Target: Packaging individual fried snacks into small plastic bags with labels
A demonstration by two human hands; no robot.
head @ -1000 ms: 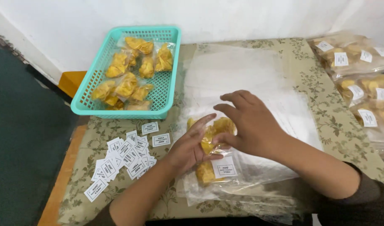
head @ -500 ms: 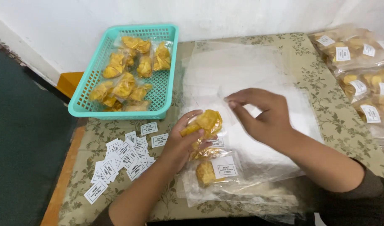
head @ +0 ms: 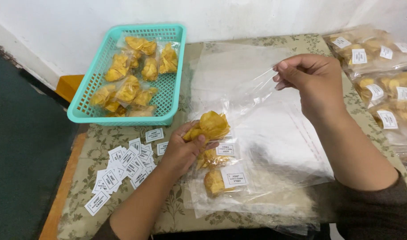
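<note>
Head view: left hand (head: 183, 151) is closed around a bunch of yellow fried chips (head: 209, 126), held just above the table. Right hand (head: 312, 80), raised and well apart, pinches the edge of a clear plastic bag (head: 252, 89) stretching down towards the chips. Beneath lie labelled chip packets (head: 221, 178) on stacked clear bags. Small white paper labels (head: 123, 166) lie left; teal plastic basket (head: 172, 71) sits behind. Floral-patterned tablecloth (head: 341, 102), white wall.

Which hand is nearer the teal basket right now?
Left. The left hand, holding a small packet of yellow chips, sits just below the teal basket; the right hand is raised across the table.
</note>
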